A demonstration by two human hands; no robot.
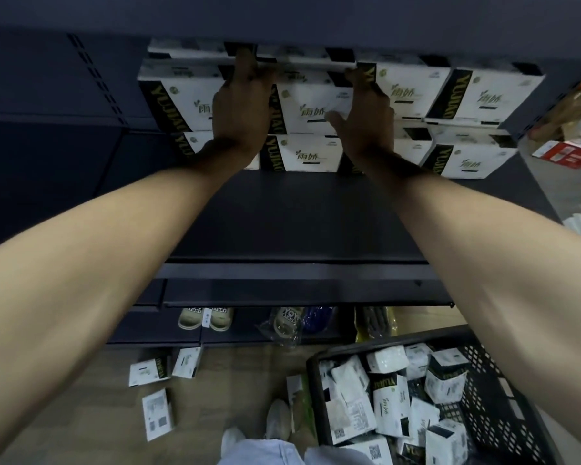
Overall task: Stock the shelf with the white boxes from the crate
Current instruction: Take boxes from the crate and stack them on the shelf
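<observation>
White boxes with black-and-gold sides are stacked in rows at the back of the dark shelf (282,216). My left hand (240,105) and my right hand (366,112) reach up to the top of the stack. Between them they grip the two ends of one white box (304,60), which is blurred and lies flat on the upper row under the shelf above. The middle stacked box (311,105) shows between my wrists. At the lower right, the black plastic crate (503,391) stands on the floor with several white boxes jumbled inside.
Three loose white boxes (156,412) lie on the floor at the lower left. Sandals (203,318) and bagged goods sit on the bottom shelf. A red-and-white carton (567,154) lies at the far right. My shoes (277,419) are beside the crate.
</observation>
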